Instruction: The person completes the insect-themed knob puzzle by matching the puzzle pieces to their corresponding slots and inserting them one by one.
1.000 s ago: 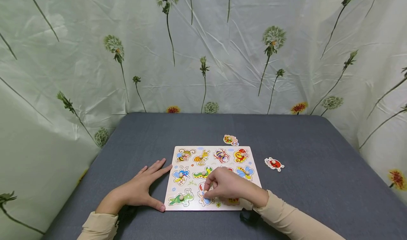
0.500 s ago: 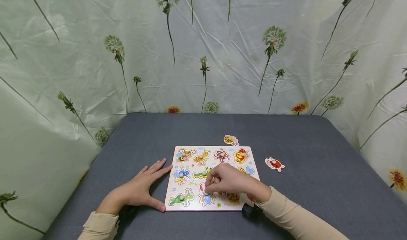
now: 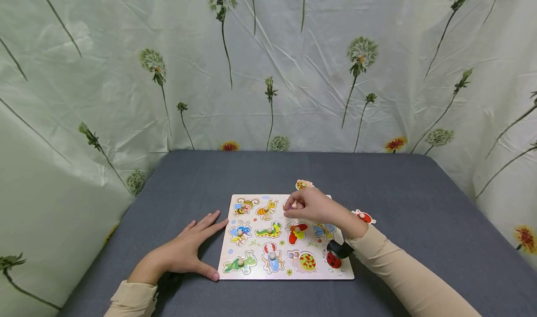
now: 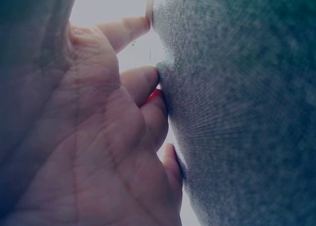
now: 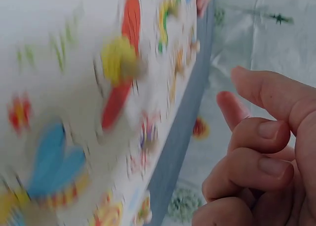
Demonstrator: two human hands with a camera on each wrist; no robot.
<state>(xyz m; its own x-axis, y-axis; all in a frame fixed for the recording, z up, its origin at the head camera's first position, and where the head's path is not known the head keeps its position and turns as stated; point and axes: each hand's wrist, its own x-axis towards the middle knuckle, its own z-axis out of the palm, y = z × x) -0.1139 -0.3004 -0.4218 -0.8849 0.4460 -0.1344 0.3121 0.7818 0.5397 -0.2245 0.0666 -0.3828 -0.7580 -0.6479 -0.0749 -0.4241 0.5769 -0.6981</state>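
My left hand rests on the table with spread fingers, its thumb and fingertips at the left edge of a wooden knob puzzle board. In the left wrist view the palm and fingers lie beside the grey cloth. Over the top right part of the board is my right hand, with nothing between its thumb and index finger. The right wrist view shows those fingertips apart and the other fingers bent. A beetle piece with a knob sits in the bottom row.
Beyond the board's top edge lies a snail piece, partly behind the right hand. A ladybug piece lies to the right, partly covered by the arm. The board's printed snail and ladybug spots have no knobs. Grey cloth covers the table.
My right hand has let go of the beetle piece's knob and moved up and right across the board. The left hand stays in place.
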